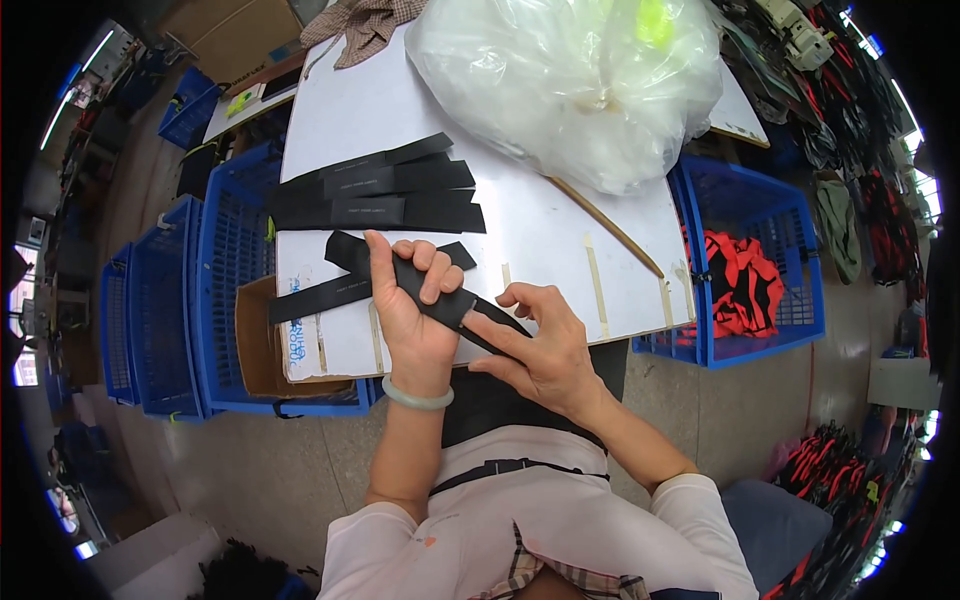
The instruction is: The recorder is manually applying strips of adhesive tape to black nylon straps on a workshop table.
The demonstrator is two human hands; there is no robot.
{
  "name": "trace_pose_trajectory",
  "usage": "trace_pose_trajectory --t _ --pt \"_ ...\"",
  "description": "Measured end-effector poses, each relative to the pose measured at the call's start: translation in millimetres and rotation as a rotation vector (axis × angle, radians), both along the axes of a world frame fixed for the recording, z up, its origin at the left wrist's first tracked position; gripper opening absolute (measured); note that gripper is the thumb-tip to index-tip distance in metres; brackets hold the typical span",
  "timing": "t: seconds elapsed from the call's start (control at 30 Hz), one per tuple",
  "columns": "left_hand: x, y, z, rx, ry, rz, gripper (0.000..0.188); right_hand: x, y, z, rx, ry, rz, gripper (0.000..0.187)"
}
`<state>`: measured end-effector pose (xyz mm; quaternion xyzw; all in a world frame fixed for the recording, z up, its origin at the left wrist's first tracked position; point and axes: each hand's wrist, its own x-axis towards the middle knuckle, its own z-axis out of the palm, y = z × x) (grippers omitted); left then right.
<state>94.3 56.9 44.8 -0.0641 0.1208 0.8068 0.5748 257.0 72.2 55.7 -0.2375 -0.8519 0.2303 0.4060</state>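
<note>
A black fabric strap (410, 277) is held in my left hand (420, 315), whose fingers are wrapped round it with the thumb pointing up. A pale bangle circles the left wrist. From that fist the strap runs down to the right, toward my right hand (550, 350). One right fingertip touches the strap just below the left fist, and the thumb lies on the strap's other side, with part of the strap between them. Beside the left hand, another black strap (318, 298) lies flat on the white table. Several more black straps (370, 183) are fanned out beyond it, some with small labels.
A large clear plastic bag (575, 85) of pale contents covers the table's far right, beside a thin wooden stick (610, 228). Blue crates (765, 350) flank the white table (520, 255); the right one holds red-and-black pieces. A cardboard box (258, 340) sits at the left edge.
</note>
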Motion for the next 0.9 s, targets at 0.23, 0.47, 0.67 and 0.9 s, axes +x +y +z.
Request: trace_pose_trajectory --t 0.23,0.47,0.67,0.9 --pt "0.6 1.9 0.9 -0.031 -0.005 0.02 0.041 -0.4 -2.1 -7.4 -0.062 -0.145 0.039 0.047" --pt "9.4 -4.2 9.2 0.086 0.288 0.069 0.039 2.7 -4.3 -16.4 -0.077 -0.075 0.066 0.042" --pt "32.0 -10.2 10.8 0.232 0.734 0.046 0.041 21.6 -15.9 -39.3 -0.939 0.523 0.094 0.023" --pt "37.8 -18.5 8.5 0.137 1.187 -0.035 0.053 34.2 0.8 -11.7 -0.975 0.298 0.001 0.012"
